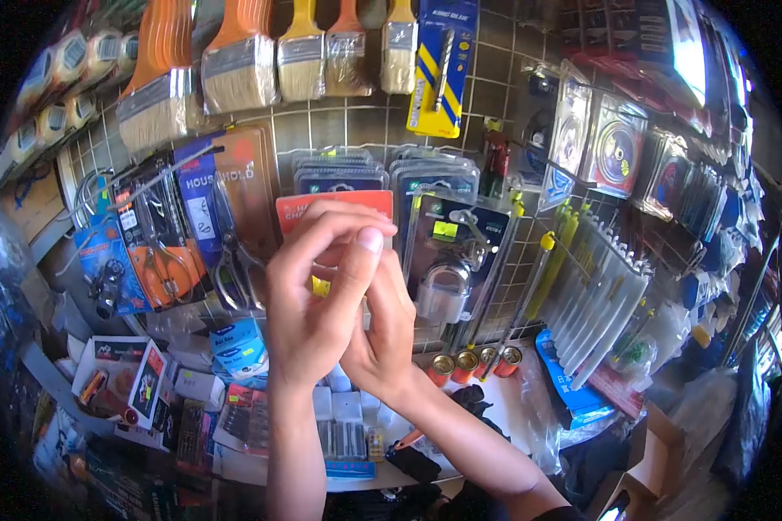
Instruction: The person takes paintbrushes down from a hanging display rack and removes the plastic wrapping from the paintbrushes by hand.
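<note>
My left hand (313, 304) and my right hand (386, 334) are raised together in the middle of the view, touching each other. The fingers of my left hand curl over at the top, with its thumb against the fingertips. Behind that thumb, my right hand is partly covered and most of its fingers are hidden. Whether anything small lies between the hands does not show. Behind them hangs a red-orange packet (291, 210). A carded padlock (446, 291) hangs just to the right, and carded pliers (233, 269) hang to the left.
Paintbrushes (241, 69) hang along the top of a wire grid (343, 130). Packaged discs (617, 148) and clear sleeves (595, 291) project at the right. Below are blue boxes (239, 347), several small orange cans (465, 365) and an open cardboard box (652, 460).
</note>
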The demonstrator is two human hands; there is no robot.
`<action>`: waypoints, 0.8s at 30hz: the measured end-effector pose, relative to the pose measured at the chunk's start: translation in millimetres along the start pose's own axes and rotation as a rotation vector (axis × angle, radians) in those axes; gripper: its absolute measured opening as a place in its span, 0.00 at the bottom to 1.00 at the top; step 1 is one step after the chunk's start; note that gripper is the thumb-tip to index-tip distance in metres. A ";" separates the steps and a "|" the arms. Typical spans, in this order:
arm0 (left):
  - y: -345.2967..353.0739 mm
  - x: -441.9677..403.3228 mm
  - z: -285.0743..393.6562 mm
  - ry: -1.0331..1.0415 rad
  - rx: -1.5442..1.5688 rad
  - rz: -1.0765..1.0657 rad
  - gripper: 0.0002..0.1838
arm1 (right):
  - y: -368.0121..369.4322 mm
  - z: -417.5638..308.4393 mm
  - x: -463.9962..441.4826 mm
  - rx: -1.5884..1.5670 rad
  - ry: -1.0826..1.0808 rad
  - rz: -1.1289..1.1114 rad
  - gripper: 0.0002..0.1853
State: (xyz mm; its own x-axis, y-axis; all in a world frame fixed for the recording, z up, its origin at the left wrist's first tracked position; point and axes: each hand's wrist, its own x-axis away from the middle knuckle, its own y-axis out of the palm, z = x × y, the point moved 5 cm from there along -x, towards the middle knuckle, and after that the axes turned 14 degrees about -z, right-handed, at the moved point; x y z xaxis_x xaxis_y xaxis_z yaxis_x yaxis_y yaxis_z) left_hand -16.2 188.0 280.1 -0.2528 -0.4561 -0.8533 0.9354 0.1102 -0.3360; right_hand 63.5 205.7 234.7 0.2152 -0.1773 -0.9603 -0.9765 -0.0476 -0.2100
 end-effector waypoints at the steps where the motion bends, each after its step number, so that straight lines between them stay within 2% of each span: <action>1: -1.0 -0.3 0.0 0.011 -0.005 0.001 0.10 | -1.4 -2.4 -1.4 0.020 -0.013 -0.018 0.16; 3: 0.2 0.3 0.1 -0.027 0.066 0.036 0.07 | -2.8 -5.6 -2.3 0.020 -0.020 -0.018 0.16; 4: 0.1 0.2 -1.1 0.030 0.020 0.034 0.07 | -2.2 -6.2 -2.5 0.022 -0.033 -0.016 0.16; 10: 3.1 2.2 -5.0 0.061 0.138 0.036 0.08 | 0.4 -6.9 1.6 0.033 -0.003 -0.014 0.21; 18: 7.9 10.0 -11.9 -0.014 0.161 0.131 0.10 | -3.9 -5.0 3.7 0.056 -0.079 -0.045 0.24; 22: 10.2 12.7 -12.6 -0.013 0.111 0.162 0.11 | -3.9 -0.8 7.0 -0.029 -0.040 -0.109 0.26; 24: 9.9 15.4 -15.8 -0.017 -0.003 0.095 0.14 | -8.0 -5.5 5.6 -0.038 -0.063 -0.096 0.26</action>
State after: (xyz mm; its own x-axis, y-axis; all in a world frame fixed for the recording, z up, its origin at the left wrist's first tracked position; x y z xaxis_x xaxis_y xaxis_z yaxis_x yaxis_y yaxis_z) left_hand -14.8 196.0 257.3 -0.1591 -0.4580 -0.8746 0.9542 0.1560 -0.2553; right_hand 72.7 199.7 232.0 0.3053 -0.1079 -0.9461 -0.9502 -0.0993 -0.2953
